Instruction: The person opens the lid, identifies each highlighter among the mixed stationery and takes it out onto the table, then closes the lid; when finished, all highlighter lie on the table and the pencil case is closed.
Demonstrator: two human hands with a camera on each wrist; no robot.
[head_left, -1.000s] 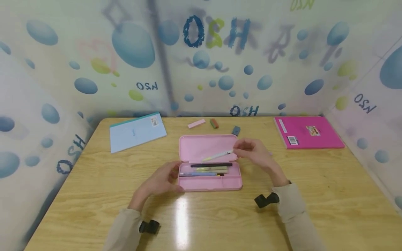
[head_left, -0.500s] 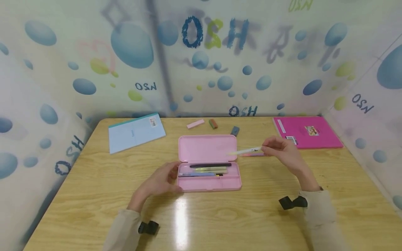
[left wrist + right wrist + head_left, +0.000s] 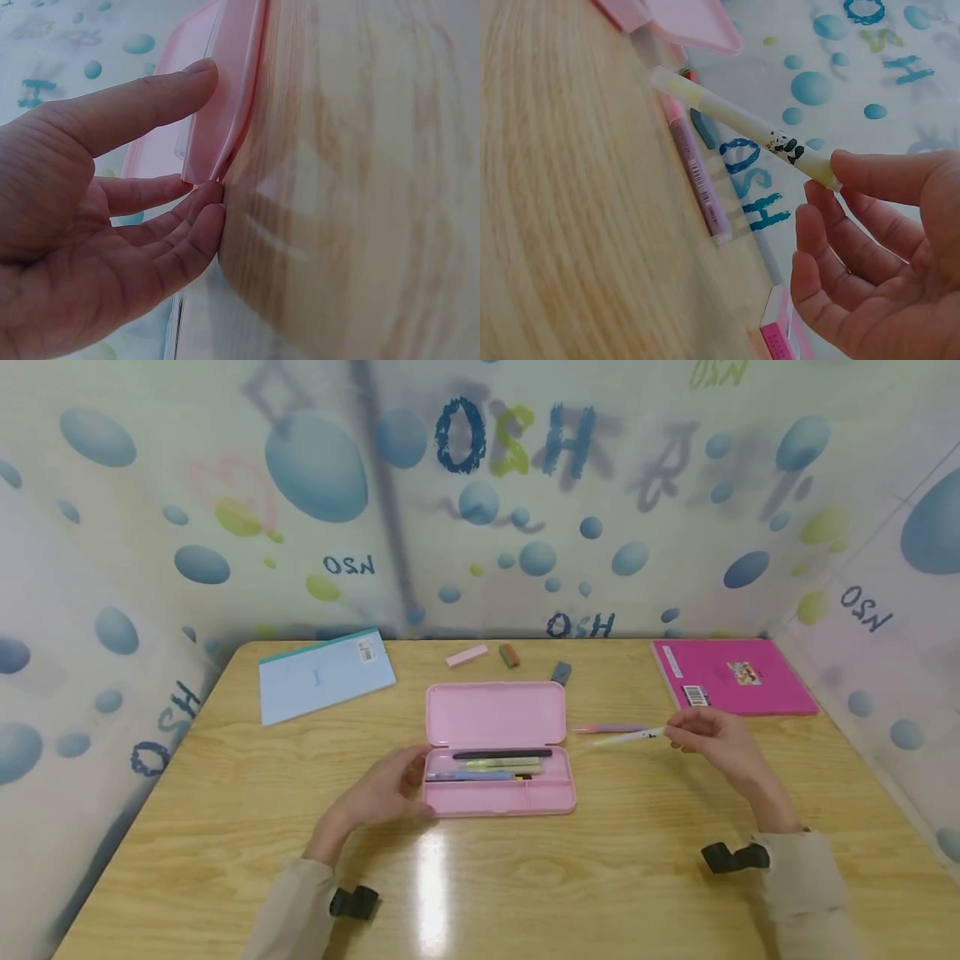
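A pink pencil case [image 3: 496, 714] lies open on the table, with several pens [image 3: 501, 765] in its rear compartment. My left hand [image 3: 388, 787] holds the left end of the case. In the left wrist view, the thumb [image 3: 161, 101] lies along the front wall and the fingertips touch the corner. My right hand [image 3: 712, 742] pinches one end of a white highlighter [image 3: 626, 737], over the table to the right of the case. The right wrist view shows a panda print on this highlighter and a pale yellow tip end. Behind it lies a purple marker [image 3: 613, 728] with a pink end.
A light blue notebook [image 3: 326, 679] lies at the back left, a magenta notebook [image 3: 738, 681] at the back right. Beyond the case are a pink eraser [image 3: 467, 656], a red-green sharpener-sized block [image 3: 509, 656] and a dark grey-blue block [image 3: 562, 672]. A patterned wall [image 3: 480, 568] borders the table.
My right hand has carried the white highlighter from above the case lid rightward and slightly lower, near the purple marker. The left hand has stayed at the case.
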